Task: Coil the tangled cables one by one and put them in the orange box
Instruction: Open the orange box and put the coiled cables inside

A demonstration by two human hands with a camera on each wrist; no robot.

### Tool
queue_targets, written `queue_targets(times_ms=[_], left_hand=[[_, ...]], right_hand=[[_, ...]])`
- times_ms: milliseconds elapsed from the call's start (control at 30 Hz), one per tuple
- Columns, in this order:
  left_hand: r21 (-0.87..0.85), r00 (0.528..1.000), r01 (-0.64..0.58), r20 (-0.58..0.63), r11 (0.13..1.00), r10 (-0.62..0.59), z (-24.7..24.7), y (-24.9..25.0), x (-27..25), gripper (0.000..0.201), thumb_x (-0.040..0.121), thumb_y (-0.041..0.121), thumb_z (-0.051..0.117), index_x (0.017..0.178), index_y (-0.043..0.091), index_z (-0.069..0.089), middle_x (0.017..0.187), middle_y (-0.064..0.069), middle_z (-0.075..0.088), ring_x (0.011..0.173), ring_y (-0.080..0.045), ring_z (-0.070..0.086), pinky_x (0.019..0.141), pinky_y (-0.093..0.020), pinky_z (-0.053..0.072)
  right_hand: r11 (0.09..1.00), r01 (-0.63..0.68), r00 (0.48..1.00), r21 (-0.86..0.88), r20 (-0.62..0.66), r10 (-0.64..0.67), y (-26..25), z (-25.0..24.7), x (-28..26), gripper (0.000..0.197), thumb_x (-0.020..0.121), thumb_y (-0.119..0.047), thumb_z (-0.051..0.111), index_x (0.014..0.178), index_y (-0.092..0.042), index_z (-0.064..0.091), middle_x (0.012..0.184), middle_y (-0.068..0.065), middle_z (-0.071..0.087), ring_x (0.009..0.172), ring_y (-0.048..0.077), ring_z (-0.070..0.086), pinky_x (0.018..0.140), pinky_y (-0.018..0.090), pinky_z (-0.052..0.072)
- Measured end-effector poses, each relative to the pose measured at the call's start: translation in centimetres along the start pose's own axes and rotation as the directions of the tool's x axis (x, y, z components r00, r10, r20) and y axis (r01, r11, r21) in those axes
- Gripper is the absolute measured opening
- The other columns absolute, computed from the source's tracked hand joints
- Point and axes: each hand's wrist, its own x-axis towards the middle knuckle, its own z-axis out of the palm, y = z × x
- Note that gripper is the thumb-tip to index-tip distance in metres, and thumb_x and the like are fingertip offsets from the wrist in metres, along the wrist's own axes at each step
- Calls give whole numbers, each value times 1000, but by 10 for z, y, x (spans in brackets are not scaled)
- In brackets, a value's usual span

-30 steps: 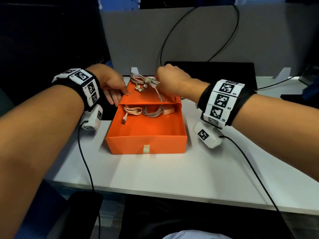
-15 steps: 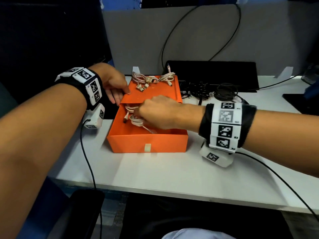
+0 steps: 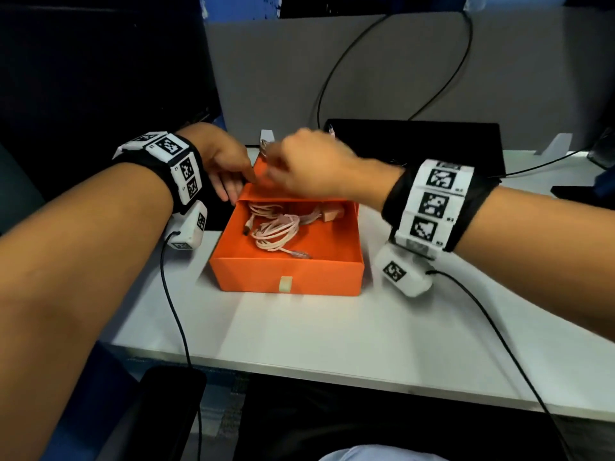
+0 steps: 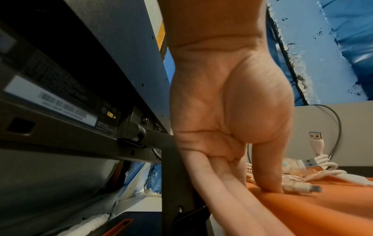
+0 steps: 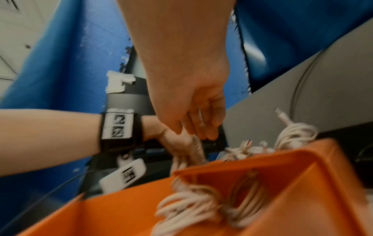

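The orange box (image 3: 289, 271) sits on the white table with its drawer pulled out toward me. Pale coiled cables (image 3: 276, 232) lie in the drawer, also blurred in the right wrist view (image 5: 191, 204). More white cables (image 5: 294, 135) lie on the box's lid at the back; in the left wrist view the cables (image 4: 318, 164) show USB plugs. My left hand (image 3: 229, 181) rests on the lid's left edge, fingers straight, its thumb (image 4: 268, 175) pressing the orange top. My right hand (image 3: 299, 164) hovers over the lid, its fingers (image 5: 201, 126) relaxed and holding nothing.
A black flat device (image 3: 416, 141) lies behind the box with thin black cables rising up the grey partition (image 3: 366, 78). A dark monitor (image 3: 83, 78) stands at the left. Bare white table (image 3: 332, 327) stretches in front of the box.
My right hand carried a coiled cable from the lid down into the drawer, left it there, and has come back up over the lid empty. The left hand stayed on the lid.
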Motion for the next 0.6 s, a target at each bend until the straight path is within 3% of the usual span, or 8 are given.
queue_targets(times_ms=[100, 200, 300, 400, 500, 600], left_hand=[[6, 1000, 20, -5, 1000, -20, 0, 3, -1, 42, 110, 24, 44, 98, -8, 67, 74, -16, 76, 61, -22, 75, 53, -31, 62], [6, 1000, 30, -5, 1000, -30, -1, 4, -1, 40, 110, 23, 44, 98, -8, 66, 72, -16, 75, 60, -23, 75, 50, -32, 61], [11, 1000, 32, 2, 999, -32, -2, 4, -1, 38, 110, 23, 45, 99, -7, 66, 76, -16, 76, 63, -24, 76, 51, -32, 61], [7, 1000, 30, 4, 1000, -30, -2, 3, -1, 38, 109, 24, 45, 100, -6, 66, 79, -17, 77, 66, -24, 76, 53, -32, 62], [11, 999, 38, 3, 999, -38, -2, 3, 0, 39, 110, 25, 45, 105, -8, 67, 81, -17, 77, 67, -24, 76, 53, -31, 62], [13, 999, 35, 7, 999, -35, -2, 3, -1, 41, 110, 24, 43, 101, -7, 67, 77, -16, 76, 63, -22, 76, 52, -31, 62]], right_hand=[[985, -147, 989, -85, -30, 145, 41, -1, 18, 32, 101, -26, 52, 130, -19, 61, 131, 10, 62, 115, 35, 64, 86, 43, 53], [962, -229, 956, -148, 152, 251, 75, 16, 22, 52, 99, -17, 55, 150, -16, 45, 143, 12, 53, 124, 37, 59, 86, 42, 52], [960, -223, 932, -167, 253, 261, 87, 34, 22, 52, 97, -15, 57, 149, -17, 48, 142, 12, 53, 121, 35, 60, 84, 41, 54], [960, -213, 953, -182, 176, 245, 87, 39, 22, 42, 96, -7, 57, 137, -14, 59, 131, 12, 57, 111, 35, 63, 73, 39, 49], [957, -223, 963, -188, 110, 246, 84, 32, 18, 33, 94, -2, 57, 123, -11, 68, 123, 13, 62, 104, 35, 66, 77, 41, 55], [973, -193, 981, -126, -6, 193, 71, 13, 10, 30, 97, -5, 57, 123, -11, 69, 126, 12, 58, 107, 37, 65, 79, 41, 51]])
